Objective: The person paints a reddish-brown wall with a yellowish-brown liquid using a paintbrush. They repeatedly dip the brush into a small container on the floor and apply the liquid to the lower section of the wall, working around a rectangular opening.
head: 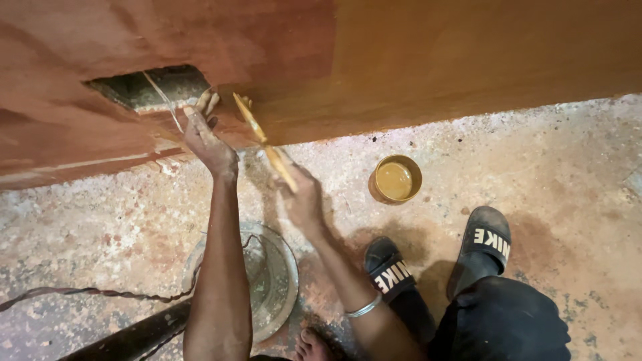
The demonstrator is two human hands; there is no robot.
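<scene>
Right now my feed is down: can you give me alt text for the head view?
The right hand holds a paint-coated brush against a brown wooden panel, while the left hand rests on it beside a rectangular opening. A small tin of yellowish paint stands on the stained concrete floor.

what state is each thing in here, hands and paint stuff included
left hand: open, fingers pressed on the wall at the hole's edge
right hand: shut on the brush
brush: tilted, tip on the wall
wall: brown, partly coated, rectangular hole in it
paint can: open, upright, holding tan paint
metal bowl: upright on the floor
</scene>
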